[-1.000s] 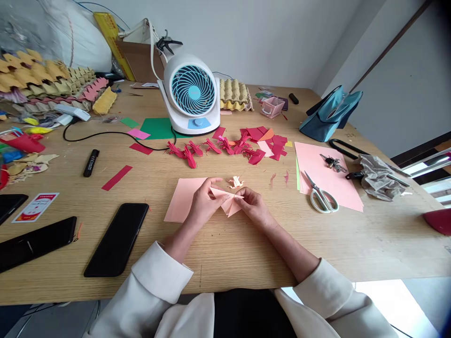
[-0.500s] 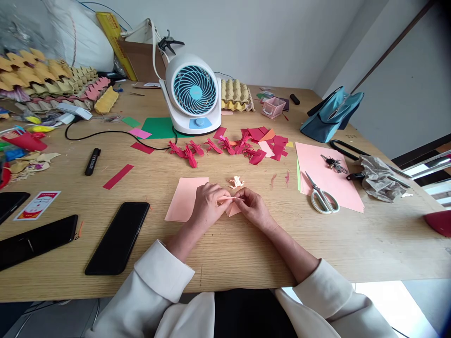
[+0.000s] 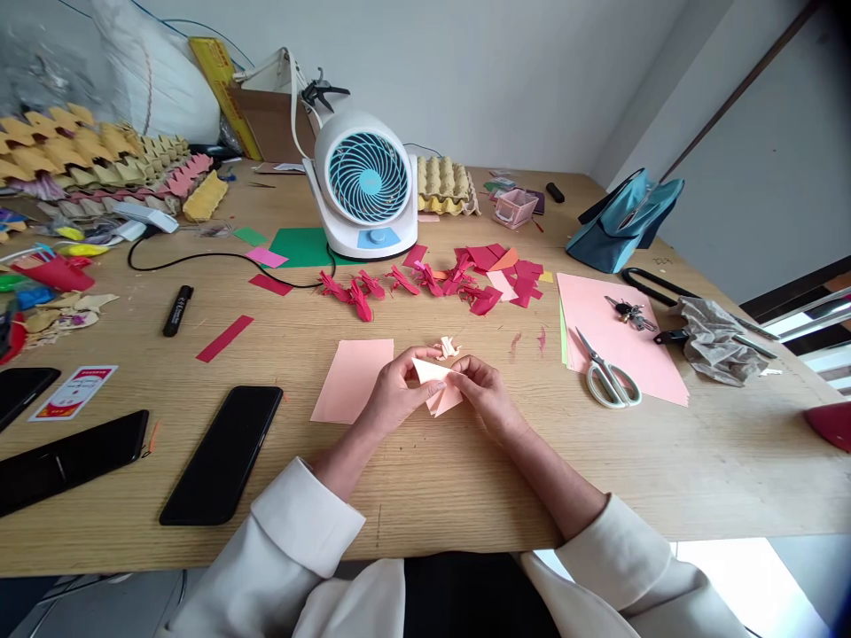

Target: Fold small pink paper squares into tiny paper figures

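Between my hands is a folded piece of pale pink paper (image 3: pixel 435 374), with a pointed flap toward the upper left and creased layers hanging below. My left hand (image 3: pixel 404 390) pinches its left side, thumb in front. The thumb and fingers of my right hand (image 3: pixel 484 394) close on its right edge. Just beyond my fingers lies a small crumpled pale paper piece (image 3: pixel 448 346). A flat sheet of pink paper (image 3: pixel 351 379) rests on the table left of my left hand, partly behind it.
Red folded paper pieces (image 3: pixel 405 281) lie in front of a white fan (image 3: pixel 369 186). At right are scissors (image 3: pixel 608 377) on pink sheets (image 3: pixel 655 363), keys (image 3: pixel 631 312) and a blue bag (image 3: pixel 625 221). At left are phones (image 3: pixel 222 456), a marker (image 3: pixel 177 310) and a red strip (image 3: pixel 224 338).
The folded paper has turned up, so a broad pointed flap now faces me. My left hand has shifted its grip, with the fingers behind and the thumb in front.
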Tool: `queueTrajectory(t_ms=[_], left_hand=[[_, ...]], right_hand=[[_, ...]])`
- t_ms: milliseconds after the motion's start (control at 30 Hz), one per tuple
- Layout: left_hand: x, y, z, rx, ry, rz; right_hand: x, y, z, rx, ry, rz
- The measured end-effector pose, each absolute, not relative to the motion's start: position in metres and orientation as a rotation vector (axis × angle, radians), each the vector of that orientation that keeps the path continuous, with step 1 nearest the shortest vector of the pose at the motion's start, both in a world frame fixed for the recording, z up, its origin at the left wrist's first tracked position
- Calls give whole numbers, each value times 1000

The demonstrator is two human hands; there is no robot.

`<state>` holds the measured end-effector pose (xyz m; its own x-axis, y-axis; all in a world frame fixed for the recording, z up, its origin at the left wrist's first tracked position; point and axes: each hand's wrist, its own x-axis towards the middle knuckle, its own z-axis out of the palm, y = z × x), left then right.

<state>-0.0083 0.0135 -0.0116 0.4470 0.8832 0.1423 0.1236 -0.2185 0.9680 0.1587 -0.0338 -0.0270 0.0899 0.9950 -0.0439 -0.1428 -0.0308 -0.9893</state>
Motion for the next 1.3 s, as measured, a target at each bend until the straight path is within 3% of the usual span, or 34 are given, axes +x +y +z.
queueTrajectory(t_ms=[833,1300], left_hand=[[-10,8,-13,2172,928,1184],[-18,10,-10,2482,940,1131]], right_hand=[[156,-34,-30,-1185,-1071,1249],[164,-33,-30,-1228,-1120,1224]])
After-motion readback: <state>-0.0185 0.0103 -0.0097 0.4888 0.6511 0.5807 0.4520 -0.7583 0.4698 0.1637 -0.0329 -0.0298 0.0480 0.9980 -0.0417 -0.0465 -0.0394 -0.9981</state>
